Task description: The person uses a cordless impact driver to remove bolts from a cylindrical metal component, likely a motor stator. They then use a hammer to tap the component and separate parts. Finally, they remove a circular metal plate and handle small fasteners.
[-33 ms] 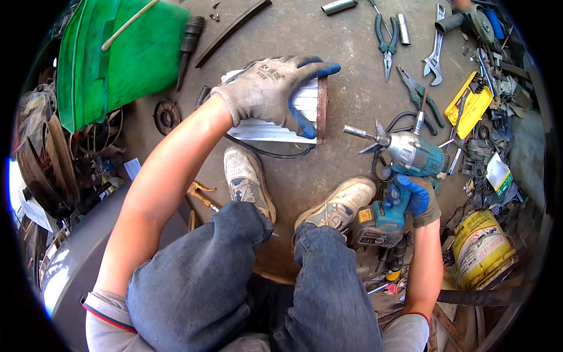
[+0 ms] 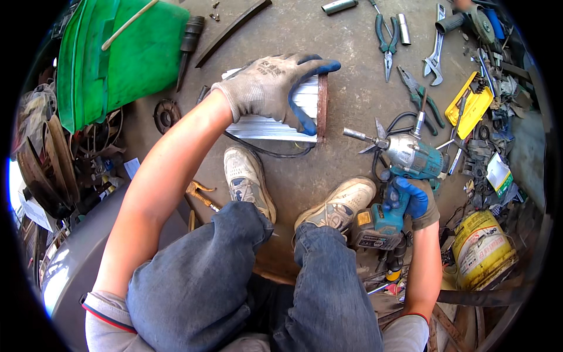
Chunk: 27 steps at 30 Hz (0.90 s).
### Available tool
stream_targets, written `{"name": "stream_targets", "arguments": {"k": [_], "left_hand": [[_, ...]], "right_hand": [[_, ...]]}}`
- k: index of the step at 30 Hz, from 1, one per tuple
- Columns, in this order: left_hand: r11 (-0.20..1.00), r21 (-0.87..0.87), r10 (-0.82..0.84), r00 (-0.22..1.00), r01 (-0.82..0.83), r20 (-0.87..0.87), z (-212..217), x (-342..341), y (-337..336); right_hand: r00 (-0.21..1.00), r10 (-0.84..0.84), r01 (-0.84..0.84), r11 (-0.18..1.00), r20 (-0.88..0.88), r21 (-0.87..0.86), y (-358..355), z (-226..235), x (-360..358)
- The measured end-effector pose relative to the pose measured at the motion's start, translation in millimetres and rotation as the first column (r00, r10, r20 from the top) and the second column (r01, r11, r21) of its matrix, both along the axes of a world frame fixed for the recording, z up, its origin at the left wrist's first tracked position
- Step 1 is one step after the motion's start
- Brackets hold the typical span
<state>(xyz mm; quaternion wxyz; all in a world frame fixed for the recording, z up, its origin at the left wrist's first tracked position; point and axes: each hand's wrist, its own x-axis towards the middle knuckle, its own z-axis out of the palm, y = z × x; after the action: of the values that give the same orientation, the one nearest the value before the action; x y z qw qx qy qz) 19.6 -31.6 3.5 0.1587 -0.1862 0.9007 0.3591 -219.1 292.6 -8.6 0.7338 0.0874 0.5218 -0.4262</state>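
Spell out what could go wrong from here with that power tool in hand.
The teal power tool in the right hand points its socket toward the left hand; if triggered close by, it might catch the glove.
The left hand lies spread over the ribbed silver part, which could shift and pinch fingers.
The black cable near the shoes might snag a foot.

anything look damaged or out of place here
The ribbed part under the left hand has a rusty-brown end, odd against its bright silver. At right, the yellow bucket is smeared with dark grime, and a wrench lies loose on the floor.
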Motion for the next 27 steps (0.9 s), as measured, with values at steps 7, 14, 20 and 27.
{"name": "stream_targets", "arguments": {"k": [7, 14, 20, 27], "left_hand": [[0.994, -0.105, -0.019, 1.0, 0.018, -0.01, 1, -1, -18], [0.947, -0.322, -0.021, 0.995, -0.012, -0.098, 1, 8, 2], [0.938, -0.347, -0.023, 0.995, -0.013, -0.099, -1, 11, 8], [0.922, -0.386, -0.025, 0.995, -0.015, -0.098, -2, 12, 11]], "right_hand": [[0.999, 0.042, -0.042, 0.998, 0.007, 0.051, 4, 3, 11], [0.998, 0.058, -0.058, 0.998, 0.008, 0.013, -11, 3, 14], [0.998, -0.015, 0.011, 0.998, 0.055, 0.062, -25, 1, 14], [1.0, 0.012, -0.014, 0.998, 0.023, 0.062, -38, 3, 13]]}}
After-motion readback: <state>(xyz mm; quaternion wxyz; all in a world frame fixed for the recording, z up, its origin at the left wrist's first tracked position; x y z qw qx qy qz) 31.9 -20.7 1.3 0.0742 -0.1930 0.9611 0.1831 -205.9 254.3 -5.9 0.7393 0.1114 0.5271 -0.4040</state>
